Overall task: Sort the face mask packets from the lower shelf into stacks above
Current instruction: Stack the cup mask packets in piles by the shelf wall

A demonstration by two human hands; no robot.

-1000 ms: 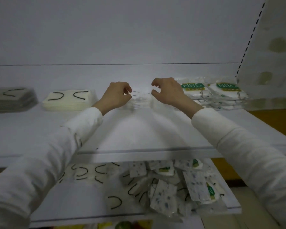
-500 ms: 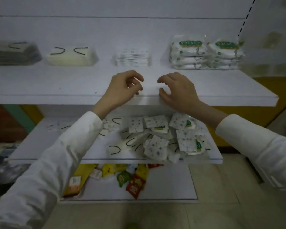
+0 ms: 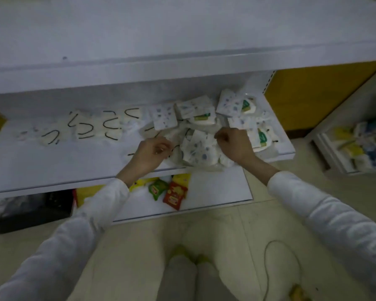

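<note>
A heap of face mask packets lies on the right half of the lower shelf (image 3: 52,161). It holds white packets with blue dots (image 3: 198,146), packets with green labels (image 3: 261,135) and clear ones with black ear loops (image 3: 109,124) spread to the left. My left hand (image 3: 150,154) reaches into the heap's left side and pinches the edge of a clear packet. My right hand (image 3: 234,144) has its fingers curled over the corner of a dotted packet. The upper shelf (image 3: 182,40) shows only its bare front part; the stacks on it are out of view.
Red, green and yellow snack packets (image 3: 174,192) lie on the bottom shelf. A dark bag (image 3: 30,209) sits at lower left. A rack of coloured goods (image 3: 356,146) stands at right, by a yellow panel (image 3: 313,92). A cable (image 3: 280,268) loops on the floor.
Both hands left the dotted stack on the upper shelf, came down past its front edge and now reach into the heap on the lower shelf. The view tilted downward.
</note>
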